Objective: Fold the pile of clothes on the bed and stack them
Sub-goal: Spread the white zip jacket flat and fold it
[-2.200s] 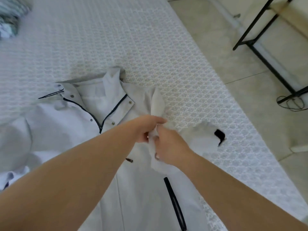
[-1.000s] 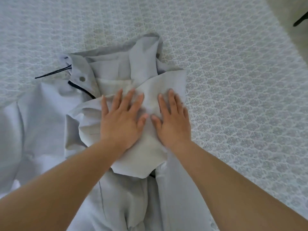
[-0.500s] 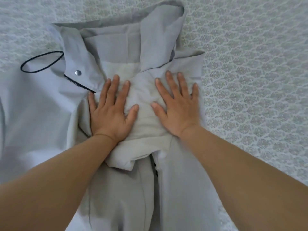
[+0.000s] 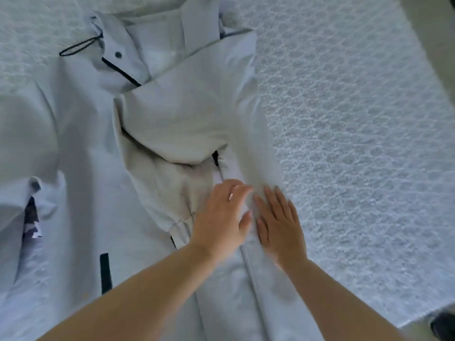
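Nearest the camera, two bare forearms reach forward over the lower part of a pale grey zip-front jacket with dark trim (image 4: pixel 81 148). The left hand (image 4: pixel 221 217) lies palm down on the cloth with its fingers stretched and a little blurred, holding nothing; the right hand (image 4: pixel 279 223) lies flat just beside it, fingers straight and together, pressing the jacket's right edge. Neither hand grips the fabric.

The jacket lies spread on a white bedcover with a raised lace-like pattern (image 4: pixel 357 134), which fills the right and upper left of the view. At the lower right corner the bed's edge gives way to a dark strip of floor (image 4: pixel 443 326) (too blurred to tell more), and a sliver of pale floor shows at the top right.

The garment's long axis runs from the person away toward the top of the view, hem nearest, collar (image 4: pixel 152 33) farthest. A folded-in sleeve (image 4: pixel 182 114) lies slantwise across the chest. A thin dark drawcord loop (image 4: pixel 78 46) trails left from the collar onto the bedcover, beside a dark snap (image 4: pixel 118 54).
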